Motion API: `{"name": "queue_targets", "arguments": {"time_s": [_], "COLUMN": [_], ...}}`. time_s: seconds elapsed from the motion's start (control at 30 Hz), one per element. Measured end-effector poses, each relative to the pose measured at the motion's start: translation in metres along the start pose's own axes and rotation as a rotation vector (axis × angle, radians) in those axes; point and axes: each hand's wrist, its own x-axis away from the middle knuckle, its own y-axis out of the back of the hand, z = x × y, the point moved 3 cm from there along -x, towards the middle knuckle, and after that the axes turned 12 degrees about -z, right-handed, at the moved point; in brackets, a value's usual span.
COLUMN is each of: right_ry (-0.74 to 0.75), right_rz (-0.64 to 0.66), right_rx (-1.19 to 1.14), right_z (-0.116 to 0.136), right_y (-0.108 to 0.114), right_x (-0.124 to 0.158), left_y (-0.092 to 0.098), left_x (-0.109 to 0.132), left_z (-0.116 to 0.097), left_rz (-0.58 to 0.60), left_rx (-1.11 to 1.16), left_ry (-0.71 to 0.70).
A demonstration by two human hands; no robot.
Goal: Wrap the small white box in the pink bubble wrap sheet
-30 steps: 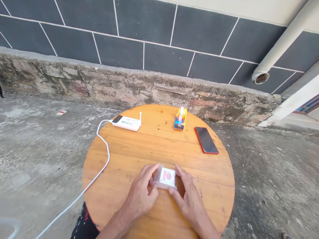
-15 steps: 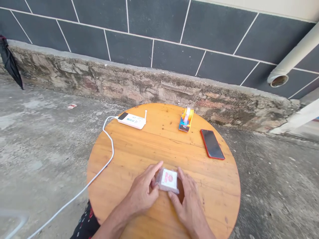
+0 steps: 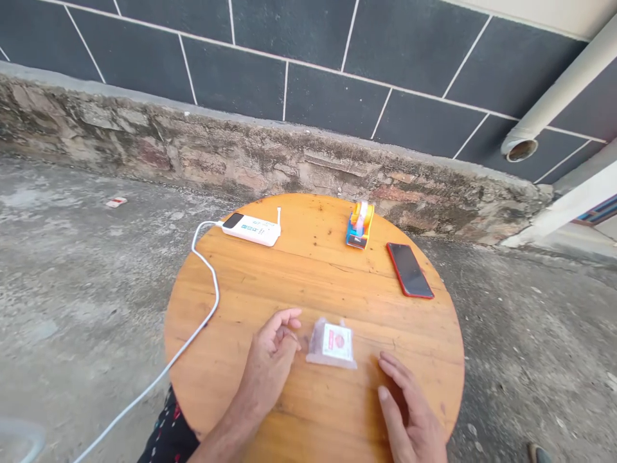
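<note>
A small square packet [image 3: 336,341] in a clear plastic wrapper lies on the round wooden table [image 3: 231,283]; its white label carries red print. Just left of the packet, my left hand [image 3: 270,360] is apart from it, fingers loosely bent and nothing held. To the right and nearer the table's front, my right hand [image 3: 409,411] is open, thumb and fingers spread, not touching the packet.
At the back of the table is a yellow and blue tape dispenser [image 3: 359,226]. A red-edged phone [image 3: 409,270] lies to the right. A white device [image 3: 251,229] with a white cable [image 3: 215,283] lies to the left. Beyond stands a stone-based wall [image 3: 226,151].
Both hands have let go of the packet, which now lies alone on the table. My right hand has moved away right and nearer; my left hand has drawn slightly left.
</note>
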Motion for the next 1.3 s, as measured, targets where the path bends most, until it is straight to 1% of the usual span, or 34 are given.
{"name": "queue_targets", "arguments": {"time_s": [0.13, 0.4, 0.53, 0.63, 0.77, 0.9, 1.03, 1.1, 1.2, 1.3], "right_ry": [-0.011, -0.093, -0.138, -0.138, -0.095, -0.039, -0.015, -0.035, -0.064, 0.001], "right_rz": [-0.027, -0.051, -0.058, -0.066, -0.064, -0.031, -0.003, -0.006, -0.009, 0.017], "right_rx": [0.015, -0.003, -0.015, -0.008, 0.019, 0.032, 0.009, 0.001, -0.008, -0.041], "right_z": [0.009, 0.015, 0.019, 0.022, 0.023, 0.021, 0.020, 0.021, 0.024, 0.030], "right_y": [-0.007, -0.005, -0.004, -0.002, 0.001, 0.003, 0.003, 0.002, 0.002, 0.000], "right_x": [-0.003, -0.004, -0.005, -0.007, -0.009, -0.011, -0.009, -0.007, -0.007, -0.019], "left_y": [0.001, -0.001, 0.000, 0.000, -0.001, -0.003, -0.005, -0.007, -0.010, -0.015], "left_x": [0.000, -0.001, -0.001, 0.000, 0.000, 0.001, 0.005, 0.008, 0.011, 0.013], "left_z": [-0.006, -0.001, -0.002, -0.005, -0.007, -0.006, -0.006, -0.007, -0.010, -0.011], "left_rz": [-0.007, -0.018, -0.018, -0.019, -0.019, -0.007, 0.064, 0.090, 0.121, 0.136], "left_rx": [0.055, 0.061, 0.054, 0.035, -0.005, -0.057, -0.142, -0.192, -0.279, -0.348], "left_ry": [0.053, 0.027, 0.011, 0.000, -0.035, -0.090, -0.154, -0.216, -0.347, -0.447]}}
